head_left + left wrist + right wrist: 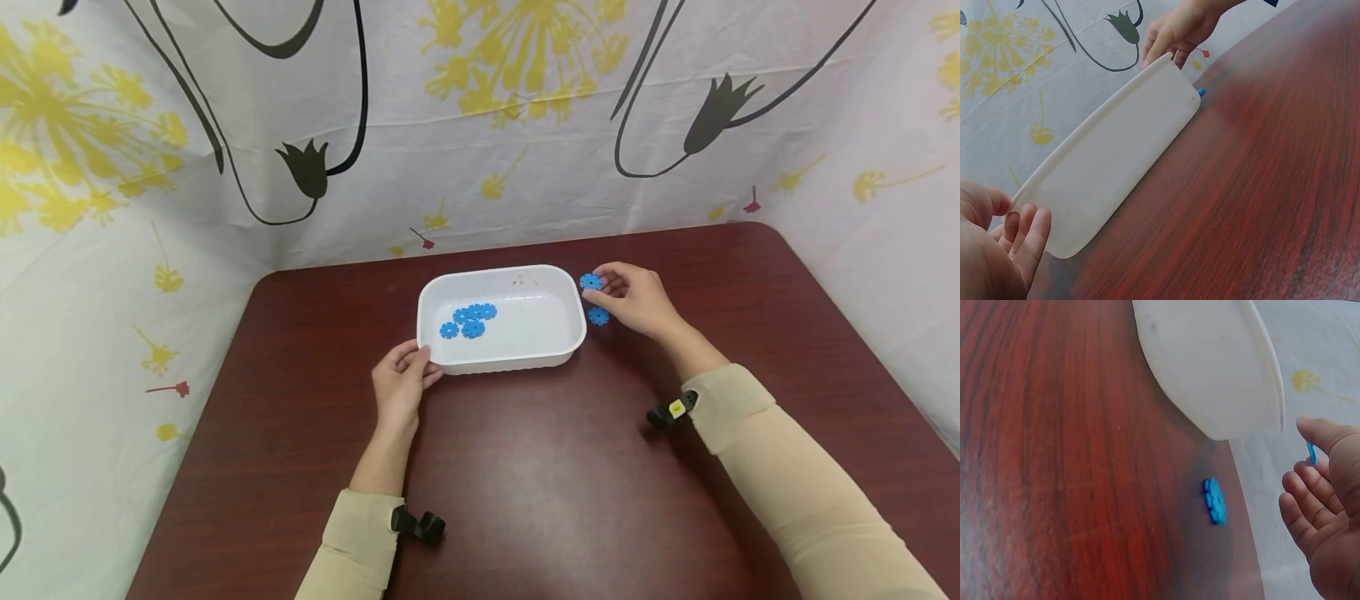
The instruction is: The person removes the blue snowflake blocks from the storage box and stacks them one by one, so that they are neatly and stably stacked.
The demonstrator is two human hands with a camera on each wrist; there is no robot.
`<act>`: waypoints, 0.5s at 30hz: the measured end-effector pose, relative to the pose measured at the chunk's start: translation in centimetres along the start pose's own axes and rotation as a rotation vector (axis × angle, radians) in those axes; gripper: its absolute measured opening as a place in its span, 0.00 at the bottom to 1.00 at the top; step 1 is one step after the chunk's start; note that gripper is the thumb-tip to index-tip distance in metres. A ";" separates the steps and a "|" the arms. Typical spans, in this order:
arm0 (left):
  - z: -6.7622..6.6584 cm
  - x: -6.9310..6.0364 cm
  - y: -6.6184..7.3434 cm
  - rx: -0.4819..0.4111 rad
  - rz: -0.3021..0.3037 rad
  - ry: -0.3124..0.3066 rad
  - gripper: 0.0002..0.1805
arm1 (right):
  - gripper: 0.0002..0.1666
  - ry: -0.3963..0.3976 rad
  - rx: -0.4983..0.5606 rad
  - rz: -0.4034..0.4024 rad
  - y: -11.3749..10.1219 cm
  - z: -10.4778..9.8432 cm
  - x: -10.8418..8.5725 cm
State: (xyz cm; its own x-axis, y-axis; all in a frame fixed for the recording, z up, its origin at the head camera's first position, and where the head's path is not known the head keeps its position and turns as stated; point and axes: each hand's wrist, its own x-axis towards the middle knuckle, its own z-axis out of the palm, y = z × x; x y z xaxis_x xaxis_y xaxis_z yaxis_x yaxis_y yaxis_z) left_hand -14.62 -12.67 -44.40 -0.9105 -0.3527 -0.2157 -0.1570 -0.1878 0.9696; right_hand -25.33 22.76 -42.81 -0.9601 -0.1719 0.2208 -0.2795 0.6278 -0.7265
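A white rectangular tray (517, 361) stands on the table with several blue notched discs (472, 328) in its left part. The left hand (400, 385) grips the tray's near-left corner, thumb at the rim; the left wrist view shows this hand (1004, 240) at the tray's end. Just outside the tray's right end, the right hand (636, 298) pinches one blue disc (591, 282) between thumb and fingers. Below it another blue disc (598, 317) lies on the table. In the right wrist view, the hand (1335, 494) holds its disc (1311, 453) edge-on, beside the tray's end.
The dark red-brown table (300, 433) extends around the tray. Behind it hangs a white cloth (525, 192) with yellow and dark plant prints, which also covers both sides. Black wrist devices are on both sleeves (360, 533).
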 end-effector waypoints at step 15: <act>0.0 -0.1 0.0 -0.004 -0.002 -0.008 0.17 | 0.22 -0.069 -0.112 -0.009 2.8 -0.2 -0.9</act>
State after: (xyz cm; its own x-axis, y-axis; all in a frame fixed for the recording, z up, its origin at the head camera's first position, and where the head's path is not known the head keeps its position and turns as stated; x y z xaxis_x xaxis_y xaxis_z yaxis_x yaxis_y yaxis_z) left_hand -14.51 -12.68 -44.35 -0.9131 -0.3452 -0.2172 -0.1576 -0.1925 0.9686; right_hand -25.26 24.79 -44.91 -0.9573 -0.2273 0.1785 -0.2883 0.7062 -0.6467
